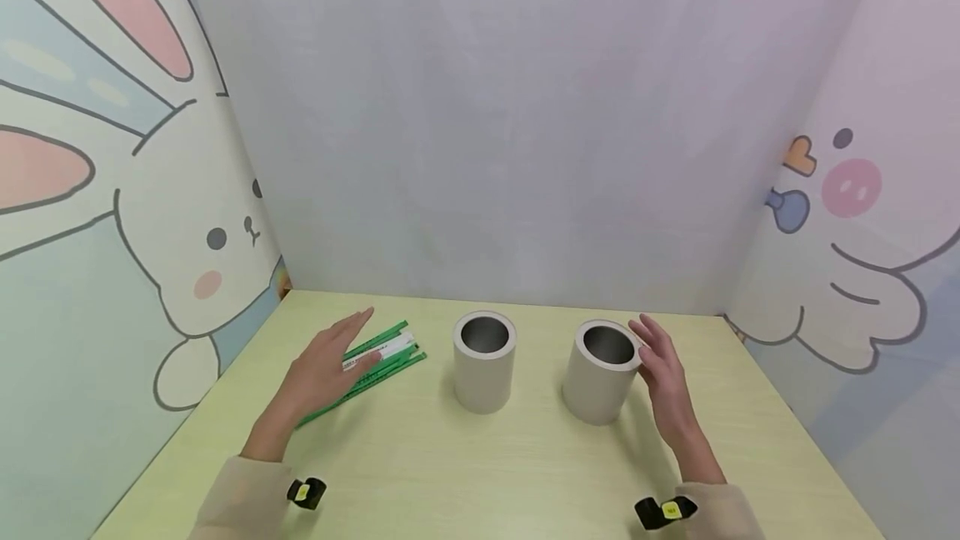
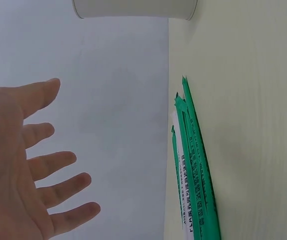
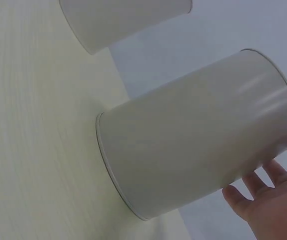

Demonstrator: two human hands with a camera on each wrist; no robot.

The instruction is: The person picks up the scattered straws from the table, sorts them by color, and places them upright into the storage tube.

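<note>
In the head view, my left hand (image 1: pixel 322 365) hovers with spread, straight fingers above several long, thin green and white printed wrapped sticks (image 1: pixel 393 363). The left wrist view shows these wrapped sticks (image 2: pixel 198 175) lying on the table, apart from the hand (image 2: pixel 13 170). Farther right, a light grey cylindrical holder (image 1: pixel 483 377) with a dark metallic inside stands upright. A matching right holder (image 1: pixel 596 390) stands beside it. My right hand (image 1: pixel 663 373) is at that holder's right side, fingers extended near its rim; the right wrist view shows fingertips (image 3: pixel 233 194) against or just behind its wall.
The pale wooden-looking table (image 1: pixel 450 473) ends at a grey-white cloth backdrop (image 1: pixel 487 148). Side panels carry a rabbit drawing (image 1: pixel 180 248) at left and a white cartoon animal (image 1: pixel 862 257) at right. Black wrist straps with yellow tags sit at both sleeves.
</note>
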